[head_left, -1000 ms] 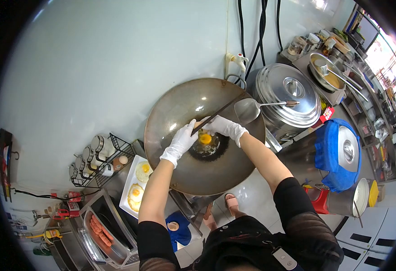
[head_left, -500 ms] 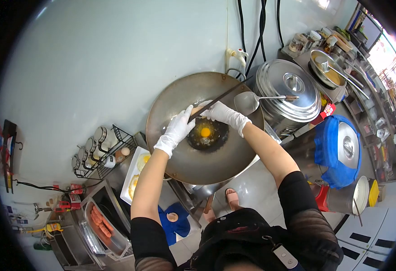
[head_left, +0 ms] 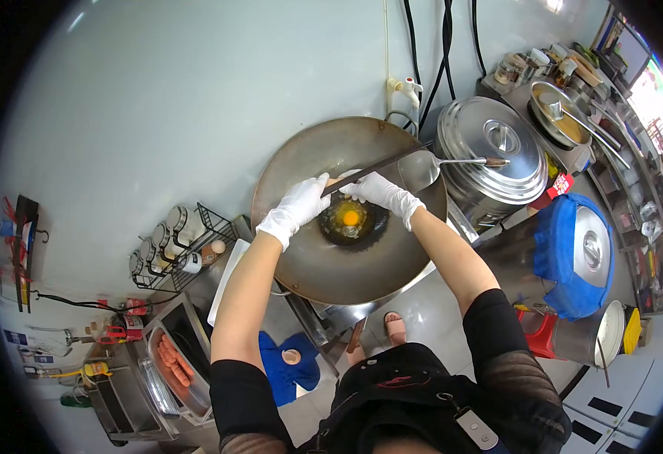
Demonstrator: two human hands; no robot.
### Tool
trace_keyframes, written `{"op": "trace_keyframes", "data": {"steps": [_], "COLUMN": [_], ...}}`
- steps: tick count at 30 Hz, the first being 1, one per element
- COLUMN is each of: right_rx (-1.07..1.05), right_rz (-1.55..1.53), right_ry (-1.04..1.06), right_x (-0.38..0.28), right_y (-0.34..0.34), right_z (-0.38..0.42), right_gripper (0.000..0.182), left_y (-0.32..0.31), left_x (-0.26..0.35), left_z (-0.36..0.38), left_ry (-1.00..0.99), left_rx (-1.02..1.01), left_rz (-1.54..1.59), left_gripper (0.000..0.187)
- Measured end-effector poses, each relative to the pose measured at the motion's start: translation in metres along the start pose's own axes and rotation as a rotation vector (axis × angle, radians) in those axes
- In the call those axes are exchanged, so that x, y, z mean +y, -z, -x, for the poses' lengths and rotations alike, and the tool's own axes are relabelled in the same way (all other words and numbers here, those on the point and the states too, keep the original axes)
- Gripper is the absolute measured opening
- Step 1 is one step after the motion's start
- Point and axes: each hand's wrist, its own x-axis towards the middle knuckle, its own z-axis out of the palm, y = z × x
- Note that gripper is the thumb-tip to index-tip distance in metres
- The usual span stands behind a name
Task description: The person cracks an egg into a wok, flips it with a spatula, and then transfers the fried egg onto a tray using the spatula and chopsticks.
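Far to the left of the wok, sausages (head_left: 174, 360) lie in a metal tray (head_left: 195, 405). Nearer the wok on that same side stands a wire rack (head_left: 218, 221) with lidded jars (head_left: 178, 219) and one whole brown egg (head_left: 218, 247). Just beside the wok, a white tray (head_left: 227, 281) shows as an edge behind the left forearm.

The left hand (head_left: 297, 206), gloved in white, is over the left half of the wok (head_left: 309, 268), fingers bent around a brown shell (head_left: 337, 182) that is mostly hidden. A cracked egg (head_left: 352, 218) lies in the bottom of the wok, its yolk whole, below the fingertips and between the two hands, apart from both. A dark stick (head_left: 388, 162) slants from the fingers to the wok's upper right rim; which hand carries it, I cannot tell. The right hand (head_left: 381, 193), also gloved, grips the shell from the other side.

A spatula (head_left: 420, 171) reaches over the wok's right rim, its handle on a lidded pot (head_left: 490, 178) standing right of the wok.
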Motion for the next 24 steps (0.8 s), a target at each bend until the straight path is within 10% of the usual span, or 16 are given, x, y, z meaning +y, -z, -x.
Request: {"op": "trace_keyframes", "data": {"steps": [24], "right_rx": [0.083], "right_rz": [0.509], "right_ry": [0.144], "right_x": [0.018], "right_y": [-0.009], "right_z": [-0.006], "right_gripper": [0.044], "left_y": [-0.002], "left_x": [0.0], "left_z": [-0.018], "left_ry": [0.11], "left_rx": [-0.186], "left_rz": [0.126], "left_gripper": [0.022]}}
